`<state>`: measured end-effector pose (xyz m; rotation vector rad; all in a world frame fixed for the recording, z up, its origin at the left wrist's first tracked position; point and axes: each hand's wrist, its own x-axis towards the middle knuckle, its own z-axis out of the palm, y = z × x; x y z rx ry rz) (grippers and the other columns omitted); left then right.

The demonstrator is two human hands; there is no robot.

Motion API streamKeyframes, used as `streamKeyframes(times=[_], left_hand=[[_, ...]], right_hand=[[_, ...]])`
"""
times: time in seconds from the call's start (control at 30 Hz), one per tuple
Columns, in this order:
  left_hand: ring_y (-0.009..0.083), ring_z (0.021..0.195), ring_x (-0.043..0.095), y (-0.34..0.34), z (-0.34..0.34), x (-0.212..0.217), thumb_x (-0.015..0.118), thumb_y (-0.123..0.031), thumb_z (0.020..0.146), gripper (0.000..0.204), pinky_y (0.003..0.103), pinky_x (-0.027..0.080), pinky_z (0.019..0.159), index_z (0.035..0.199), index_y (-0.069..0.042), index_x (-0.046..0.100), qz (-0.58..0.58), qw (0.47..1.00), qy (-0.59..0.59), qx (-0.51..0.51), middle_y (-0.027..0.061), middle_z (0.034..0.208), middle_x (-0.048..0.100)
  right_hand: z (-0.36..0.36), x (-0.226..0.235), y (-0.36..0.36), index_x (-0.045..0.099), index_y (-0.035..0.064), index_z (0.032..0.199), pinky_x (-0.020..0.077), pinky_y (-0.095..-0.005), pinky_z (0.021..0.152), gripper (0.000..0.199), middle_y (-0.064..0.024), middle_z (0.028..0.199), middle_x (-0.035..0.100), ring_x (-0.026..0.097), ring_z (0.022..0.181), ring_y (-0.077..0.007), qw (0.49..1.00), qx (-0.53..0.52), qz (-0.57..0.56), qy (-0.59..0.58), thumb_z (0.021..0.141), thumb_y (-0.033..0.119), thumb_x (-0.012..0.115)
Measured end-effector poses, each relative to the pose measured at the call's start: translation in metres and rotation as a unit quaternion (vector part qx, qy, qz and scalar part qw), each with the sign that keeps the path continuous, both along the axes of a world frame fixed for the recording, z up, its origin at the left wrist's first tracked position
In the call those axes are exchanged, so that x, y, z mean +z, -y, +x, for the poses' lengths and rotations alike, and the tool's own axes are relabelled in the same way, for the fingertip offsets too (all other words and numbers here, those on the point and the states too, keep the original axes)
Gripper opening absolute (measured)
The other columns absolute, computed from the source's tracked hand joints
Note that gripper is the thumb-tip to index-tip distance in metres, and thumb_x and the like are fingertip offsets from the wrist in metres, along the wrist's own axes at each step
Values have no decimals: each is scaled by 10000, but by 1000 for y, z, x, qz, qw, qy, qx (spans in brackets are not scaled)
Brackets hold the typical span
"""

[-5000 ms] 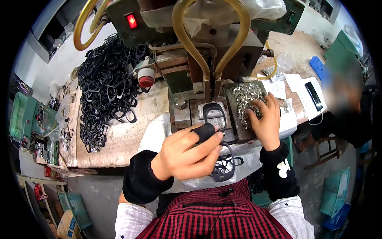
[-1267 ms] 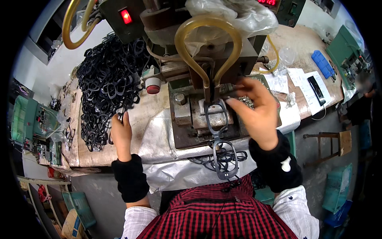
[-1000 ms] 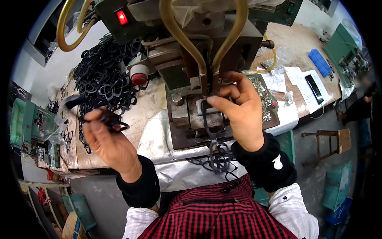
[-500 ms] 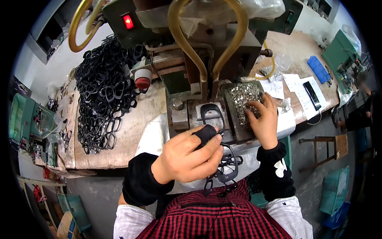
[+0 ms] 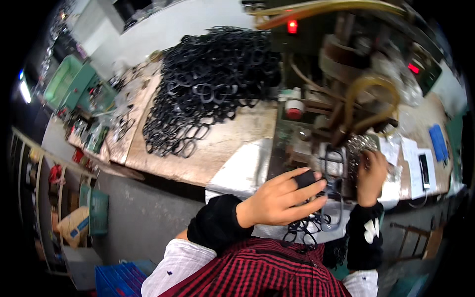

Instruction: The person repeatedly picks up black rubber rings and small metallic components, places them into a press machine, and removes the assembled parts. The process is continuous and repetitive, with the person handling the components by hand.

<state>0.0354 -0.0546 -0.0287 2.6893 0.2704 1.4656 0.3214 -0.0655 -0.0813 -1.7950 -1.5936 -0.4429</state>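
L hand [image 5: 277, 205] fingers curl round a black plastic eyeglass frame [image 5: 330, 198], pinching its upper part at the press fixture [image 5: 332, 161] just beyond the fingertips; one finger wears a black cot. R hand [image 5: 370, 171] fingers dip, bunched, into a tray of small metal parts [image 5: 358, 146]; can't tell if pinching any. Frame looks light, thin, somewhat springy, prob. easy to twist, so best held at rim near the bridge, not the lens openings. More frames heaped [image 5: 213, 74] far left-ahead on desk [image 5: 222, 143].

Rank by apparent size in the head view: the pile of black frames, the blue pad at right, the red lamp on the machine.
1. pile of black frames, by far the largest.
2. blue pad.
3. red lamp, smallest, though it sits farther away, so its true size is unsure.
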Motion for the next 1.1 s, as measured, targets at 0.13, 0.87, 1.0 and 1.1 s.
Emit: streamKeyframes(times=[0.13, 0.87, 1.0, 1.1], left_hand=[[332, 948, 682, -1, -84, -23, 640, 34, 825, 185, 411, 534, 859, 990, -39, 680, 4, 922, 87, 376, 163, 1067, 704], [166, 646, 526, -125, -82, -73, 593, -153, 1005, 175, 292, 420, 603, 987, 15, 639, -286, 860, 103, 411, 98, 736, 603], [94, 701, 564, -112, -66, -76, 583, -121, 1021, 104, 231, 465, 633, 1044, -20, 594, -446, 809, 325, 203, 3, 853, 585], [199, 918, 644, -70, -39, -24, 527, -81, 1031, 94, 370, 594, 814, 1122, -60, 529, -370, 833, 407, 60, 102, 1034, 609]], right_hand=[[18, -7, 22, 718, 28, 992, 500, -365, 809, 121, -135, 928, 699, 655, 861, -294, 981, -39, 1, -191, 877, 53, 691], [-32, 68, 33, 727, -25, 972, 501, -286, 835, 170, -94, 928, 721, 653, 912, -155, 893, 170, -21, -416, 807, 17, 725], [-73, 77, -5, 577, -42, 1116, 484, -245, 825, 341, -64, 956, 664, 623, 882, -128, 793, 266, 28, -548, 806, -42, 718], [-77, 71, -6, 522, -54, 1187, 470, -224, 814, 421, -67, 916, 650, 610, 862, -106, 784, 239, 31, -573, 814, -51, 714]])
